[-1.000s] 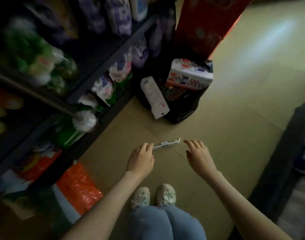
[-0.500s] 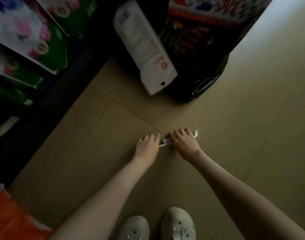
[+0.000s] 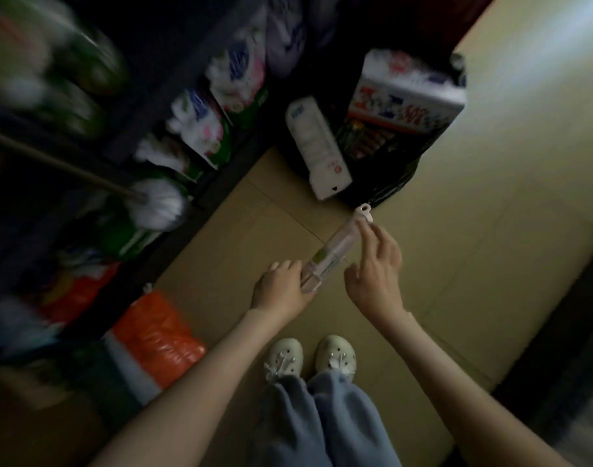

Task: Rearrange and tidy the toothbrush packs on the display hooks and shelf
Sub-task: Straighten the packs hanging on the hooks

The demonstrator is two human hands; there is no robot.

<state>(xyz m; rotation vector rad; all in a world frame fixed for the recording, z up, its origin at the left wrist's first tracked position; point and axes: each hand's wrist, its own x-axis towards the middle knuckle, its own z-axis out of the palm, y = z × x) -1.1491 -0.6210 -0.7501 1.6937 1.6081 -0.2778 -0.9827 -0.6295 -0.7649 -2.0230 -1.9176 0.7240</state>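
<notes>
Head view, looking down; the frame is dim and blurred toward the left edge.

The tan tiled floor (image 3: pixel 456 264) fills the centre and right. A dark shelf (image 3: pixel 173 72) runs along the left, holding a row of tilted white, pink and green packs (image 3: pixel 200 126). Their blue logos are too blurred to read. A black bag (image 3: pixel 389 183) stands on the floor at the far end of the shelf. A red-and-white printed box (image 3: pixel 406 102) rests on top of it, its lettering illegible. A tall white box (image 3: pixel 317 146) leans against the bag. It bears a small black heart and a round red mark near its lower end, and unreadable blue print at the top. An orange bag (image 3: pixel 157 335) lies at the foot of the shelf, near the person. A white-headed brush (image 3: pixel 157 207) on a long handle juts out from the shelf. Blue jeans (image 3: pixel 335 419) and pale clogs (image 3: pixel 283 357) appear at the bottom.

The left hand (image 3: pixel 281 288) has its fingers curled round the lower end of the toothbrush pack (image 3: pixel 335 251). The pack is held above the floor between both hands, slanting up to the right. The right hand (image 3: pixel 376 271) has loosely spread fingers, with the index tip at the pack's upper end; whether it grips cannot be told. The clear pack carries a small green label, unreadable, and ends in a white hang tab (image 3: pixel 364 210).
</notes>
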